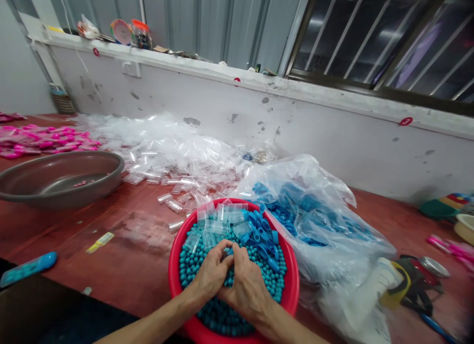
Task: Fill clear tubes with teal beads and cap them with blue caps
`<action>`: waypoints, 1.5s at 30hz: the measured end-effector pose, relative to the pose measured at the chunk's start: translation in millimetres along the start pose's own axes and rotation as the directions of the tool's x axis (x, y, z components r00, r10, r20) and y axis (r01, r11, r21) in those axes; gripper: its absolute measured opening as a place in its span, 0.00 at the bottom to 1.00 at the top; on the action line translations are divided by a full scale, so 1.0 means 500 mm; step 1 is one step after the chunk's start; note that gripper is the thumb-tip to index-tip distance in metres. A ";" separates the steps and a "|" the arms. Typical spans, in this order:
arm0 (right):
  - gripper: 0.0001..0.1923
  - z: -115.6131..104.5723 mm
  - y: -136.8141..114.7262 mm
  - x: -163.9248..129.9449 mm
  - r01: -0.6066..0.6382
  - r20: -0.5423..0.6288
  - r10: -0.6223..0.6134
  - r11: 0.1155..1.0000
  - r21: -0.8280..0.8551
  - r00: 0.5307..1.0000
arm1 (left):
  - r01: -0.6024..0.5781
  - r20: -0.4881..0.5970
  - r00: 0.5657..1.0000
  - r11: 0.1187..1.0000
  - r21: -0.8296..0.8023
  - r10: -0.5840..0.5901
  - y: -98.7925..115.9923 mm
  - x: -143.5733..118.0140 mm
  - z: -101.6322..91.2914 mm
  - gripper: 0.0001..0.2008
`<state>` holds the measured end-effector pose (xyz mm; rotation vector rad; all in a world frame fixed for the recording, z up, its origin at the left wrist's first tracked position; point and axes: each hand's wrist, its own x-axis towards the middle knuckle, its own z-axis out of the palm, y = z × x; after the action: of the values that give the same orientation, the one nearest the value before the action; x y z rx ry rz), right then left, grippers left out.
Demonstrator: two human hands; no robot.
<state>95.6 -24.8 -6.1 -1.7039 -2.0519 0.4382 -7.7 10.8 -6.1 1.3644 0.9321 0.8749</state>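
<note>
Teal beads (192, 270) under both hands' grip

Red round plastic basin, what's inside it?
The red round plastic basin holds small teal balls, blue plastic caps and clear plastic tubes. Both hands cover the middle; its bottom is hidden.

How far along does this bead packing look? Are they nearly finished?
Not nearly. One filled blue packet lies on the table. Both the left hand and right hand are together over the red basin, fingers closed on something I can't make out. Plenty of teal beads, blue caps and clear empty tubes remain.
</note>
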 end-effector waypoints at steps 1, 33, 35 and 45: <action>0.36 -0.005 0.001 0.002 -0.002 0.022 0.001 0.999 0.038 1.000 | 0.006 0.005 1.000 1.000 -0.008 -0.006 -0.002 0.003 0.000 0.09; 0.18 -0.059 0.075 0.002 0.285 0.116 -0.310 0.940 0.188 0.944 | -0.141 0.181 0.983 0.743 0.654 0.027 0.006 -0.027 -0.025 0.16; 0.14 -0.079 0.086 0.006 0.245 0.158 -0.250 0.968 0.050 0.955 | -0.128 0.206 0.978 0.728 0.673 -0.017 -0.005 -0.026 -0.026 0.13; 0.08 -0.078 0.132 0.033 -0.085 0.111 0.170 0.842 -0.533 0.979 | 0.091 0.129 0.946 0.623 0.777 -0.299 -0.022 0.006 0.016 0.09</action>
<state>168.9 3.1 -3.9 -2.1915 -2.3276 0.0340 0.6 10.1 -17.4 1.9880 1.2975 0.0768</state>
